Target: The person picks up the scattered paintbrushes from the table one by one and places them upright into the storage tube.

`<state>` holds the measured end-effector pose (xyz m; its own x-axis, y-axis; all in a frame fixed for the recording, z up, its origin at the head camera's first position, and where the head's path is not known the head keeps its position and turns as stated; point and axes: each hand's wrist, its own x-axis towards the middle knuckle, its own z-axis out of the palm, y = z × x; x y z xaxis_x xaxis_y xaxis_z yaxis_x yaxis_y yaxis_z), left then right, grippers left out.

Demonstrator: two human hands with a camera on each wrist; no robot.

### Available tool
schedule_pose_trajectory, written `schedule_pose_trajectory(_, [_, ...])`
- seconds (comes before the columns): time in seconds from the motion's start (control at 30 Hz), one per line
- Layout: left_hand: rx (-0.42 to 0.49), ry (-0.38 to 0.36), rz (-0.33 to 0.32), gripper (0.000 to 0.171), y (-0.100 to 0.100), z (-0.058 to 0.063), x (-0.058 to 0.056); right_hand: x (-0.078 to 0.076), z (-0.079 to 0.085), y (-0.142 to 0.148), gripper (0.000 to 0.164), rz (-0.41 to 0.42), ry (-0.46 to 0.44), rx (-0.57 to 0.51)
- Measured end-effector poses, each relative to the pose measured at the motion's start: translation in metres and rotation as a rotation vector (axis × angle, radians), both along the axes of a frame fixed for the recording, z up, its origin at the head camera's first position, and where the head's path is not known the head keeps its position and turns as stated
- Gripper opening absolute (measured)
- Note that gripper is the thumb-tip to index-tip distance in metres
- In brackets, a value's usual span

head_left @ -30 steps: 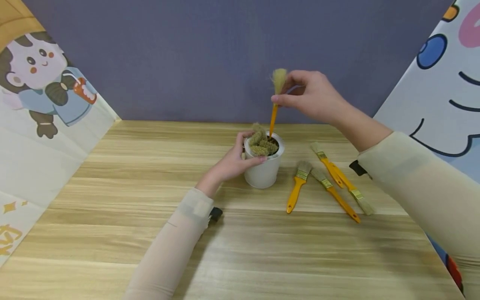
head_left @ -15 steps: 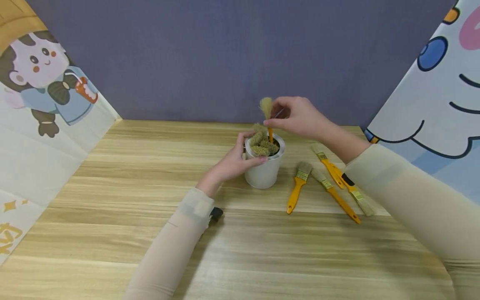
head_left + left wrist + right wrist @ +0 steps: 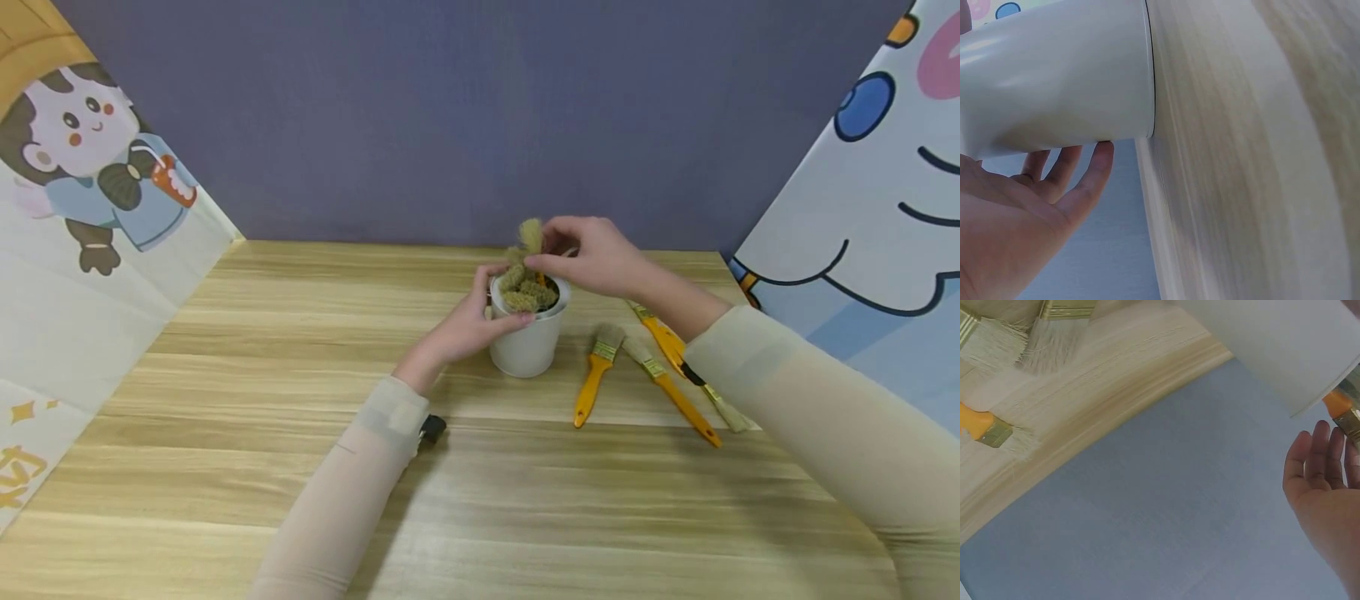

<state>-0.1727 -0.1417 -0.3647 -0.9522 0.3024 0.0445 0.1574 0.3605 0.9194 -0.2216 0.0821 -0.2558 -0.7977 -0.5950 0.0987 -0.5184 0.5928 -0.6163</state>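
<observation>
A white cylindrical pot (image 3: pixel 525 346) stands upright on the wooden table. My left hand (image 3: pixel 461 325) grips it around its left side, thumb at the front near the rim; fingers (image 3: pixel 1094 172) touch its wall in the left wrist view. At the mouth, my right hand (image 3: pixel 592 254) pinches a paintbrush (image 3: pixel 531 236) near its bristles. That brush points bristles up, and its orange handle (image 3: pixel 1337 402) goes down inside the pot. Several tan bristle heads (image 3: pixel 519 296) of other brushes fill the pot's left part; their handles are hidden.
Right of the pot, a paintbrush with an orange handle (image 3: pixel 591 387) lies on the table (image 3: pixel 315 350). Beside it lies another paintbrush (image 3: pixel 678 404), with more brushes (image 3: pixel 663 337) partly under the right forearm. A grey-purple panel (image 3: pixel 420 125) rises behind; printed cartoon panels flank both sides.
My right hand has moved down and slightly left, lowering the brush so more of its handle sits inside the pot. The left hand and the pot have stayed in place.
</observation>
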Motion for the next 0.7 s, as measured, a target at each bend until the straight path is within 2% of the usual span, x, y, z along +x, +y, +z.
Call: schedule_pose_trajectory(0.7, [-0.011,-0.001,0.001,0.090,-0.0004,0.0008,0.0013,0.0007,-0.0005,0.0037,0.047,-0.005,-0.016,-0.013])
